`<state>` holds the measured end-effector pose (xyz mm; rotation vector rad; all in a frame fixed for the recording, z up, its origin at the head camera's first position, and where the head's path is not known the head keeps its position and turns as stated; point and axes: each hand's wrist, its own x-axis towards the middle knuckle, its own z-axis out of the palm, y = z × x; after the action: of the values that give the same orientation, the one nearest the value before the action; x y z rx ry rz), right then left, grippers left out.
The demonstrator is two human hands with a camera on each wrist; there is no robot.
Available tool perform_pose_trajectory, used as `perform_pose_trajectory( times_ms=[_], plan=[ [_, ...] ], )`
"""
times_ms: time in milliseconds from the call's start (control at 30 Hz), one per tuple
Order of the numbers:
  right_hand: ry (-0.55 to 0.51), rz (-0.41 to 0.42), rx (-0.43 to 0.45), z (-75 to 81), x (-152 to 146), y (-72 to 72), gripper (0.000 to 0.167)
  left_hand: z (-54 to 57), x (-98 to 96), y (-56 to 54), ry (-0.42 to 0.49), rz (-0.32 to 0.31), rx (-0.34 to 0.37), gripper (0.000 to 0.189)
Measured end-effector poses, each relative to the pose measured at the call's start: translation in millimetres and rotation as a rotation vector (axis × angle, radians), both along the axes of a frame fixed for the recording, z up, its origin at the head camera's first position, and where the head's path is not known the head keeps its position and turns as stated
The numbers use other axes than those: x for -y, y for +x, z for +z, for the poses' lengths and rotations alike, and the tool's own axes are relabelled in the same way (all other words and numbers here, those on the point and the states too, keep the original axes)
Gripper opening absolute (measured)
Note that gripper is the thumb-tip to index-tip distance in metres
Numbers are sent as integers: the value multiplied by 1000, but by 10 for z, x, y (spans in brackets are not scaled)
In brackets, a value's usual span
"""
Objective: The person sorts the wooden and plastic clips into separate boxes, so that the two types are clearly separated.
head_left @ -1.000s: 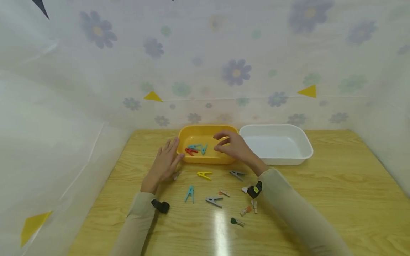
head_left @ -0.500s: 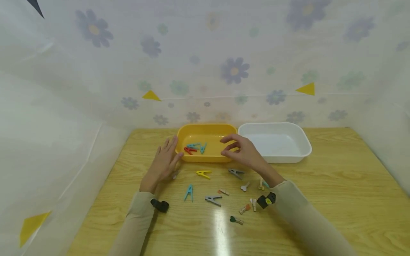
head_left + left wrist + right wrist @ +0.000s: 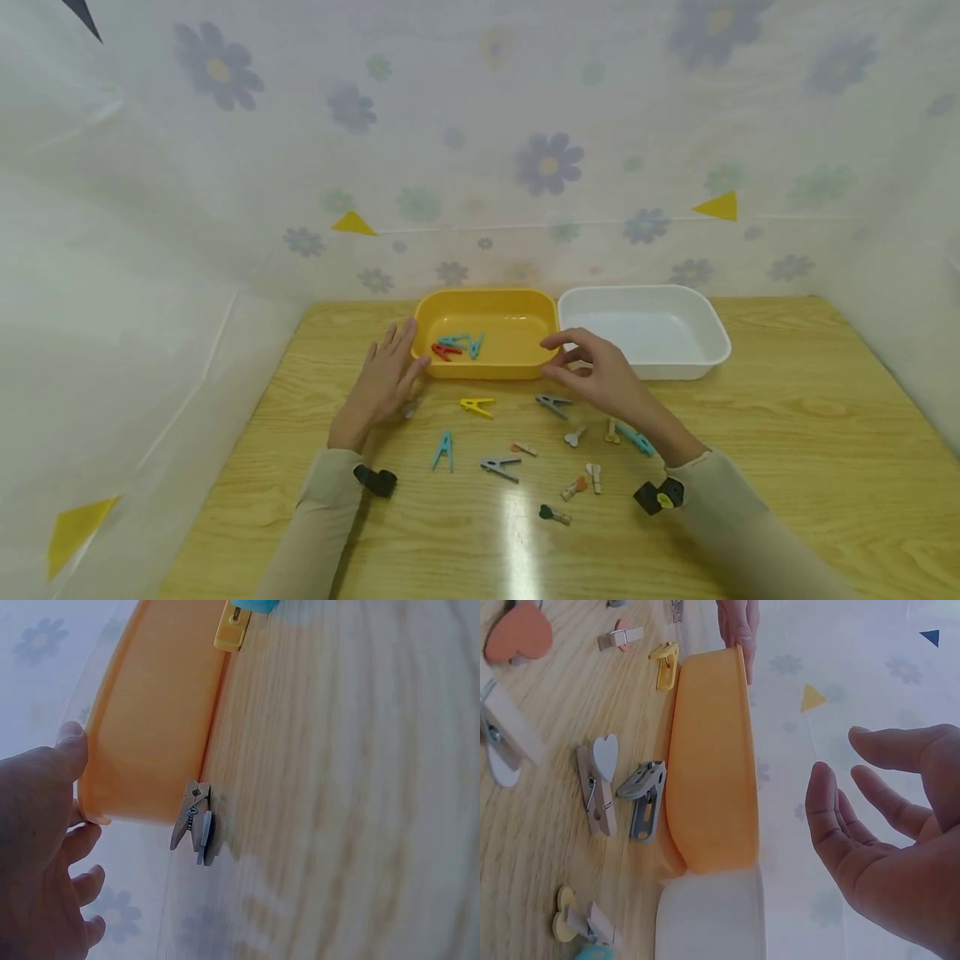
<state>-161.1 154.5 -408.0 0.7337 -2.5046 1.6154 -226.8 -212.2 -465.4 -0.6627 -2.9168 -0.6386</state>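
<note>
My left hand (image 3: 382,375) rests on the left end of a yellow plastic tub (image 3: 487,372), thumb at its front corner and fingers extended along the side. Inside the tub lie a red clothespin (image 3: 445,351) and light blue clothespins (image 3: 476,347). Over the tub's front right corner hovers my right hand (image 3: 600,371), its fingers loosely bent; nothing shows between them in the right wrist view. On the table before the tub are a yellow clothespin (image 3: 477,407) and a grey clothespin (image 3: 553,405). A small wooden clothespin (image 3: 193,821) stands near my left hand.
A white tub (image 3: 645,371) adjoins the yellow one on the right. Nearer on the wooden table lie a blue clothespin (image 3: 444,451), another grey clothespin (image 3: 500,467), a blue clothespin (image 3: 636,440) below my right wrist, and several small wooden clothespins, one with a green heart (image 3: 553,514).
My right hand has moved from above the yellow tub toward the right and nearer to me, uncovering a blue clothespin and small wooden ones. The left hand has stayed on the tub.
</note>
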Motion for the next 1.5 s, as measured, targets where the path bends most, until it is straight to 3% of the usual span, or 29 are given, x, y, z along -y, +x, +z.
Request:
perform_pose_trajectory(
  times_ms=[800,1200,1500],
  plan=[
    [48,-137,-39,-215,-507,481,30,18,-13,14,-48,16,0,74],
    [140,-226,-40,-347,-745,574,34,54,-31,17,-67,24,6,74],
    [250,-244,17,-388,-887,640,38,76,-32,33,-70,27,19,73]
  ],
)
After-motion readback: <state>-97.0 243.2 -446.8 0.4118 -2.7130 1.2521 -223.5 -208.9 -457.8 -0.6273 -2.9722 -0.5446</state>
